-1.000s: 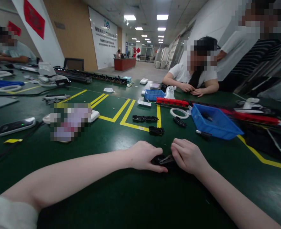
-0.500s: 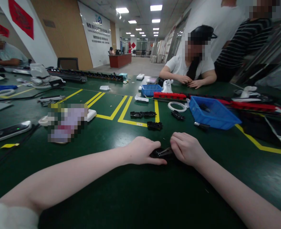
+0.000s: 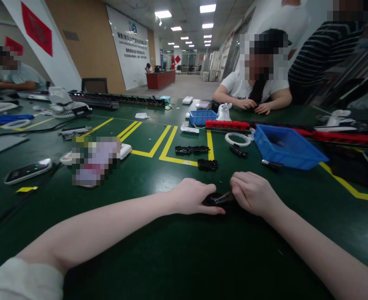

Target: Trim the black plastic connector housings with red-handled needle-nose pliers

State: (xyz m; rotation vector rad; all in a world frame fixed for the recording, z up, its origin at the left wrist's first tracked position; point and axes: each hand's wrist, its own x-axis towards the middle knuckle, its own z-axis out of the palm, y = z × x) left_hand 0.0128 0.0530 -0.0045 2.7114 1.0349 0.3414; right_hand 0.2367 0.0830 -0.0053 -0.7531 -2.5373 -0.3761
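Observation:
My left hand [image 3: 194, 196] is closed around one end of a small black part [image 3: 209, 199], thumb and fingers on either side of it, low over the table. From the right, my right hand [image 3: 251, 192] is curled shut on slim metal tweezers [image 3: 224, 198], whose tips point left and meet the black part. My fingers and the dark background hide much of both. Just beyond my hands lie a short black part [image 3: 207, 164], a longer black part [image 3: 192, 149] and another black piece [image 3: 239, 151].
A blue bin [image 3: 288, 150] with dark pieces in it stands at right, a white ring [image 3: 238, 139] beside it. Behind runs a red strip [image 3: 227, 124]. At left lie a phone [image 3: 98, 162] and a white device [image 3: 29, 171]. A co-worker [image 3: 252, 89] sits across the table.
The view has shifted slightly. Both hands keep nearly the same grip on the black part and the tweezers. Across the table, the co-worker's hands have moved a little.

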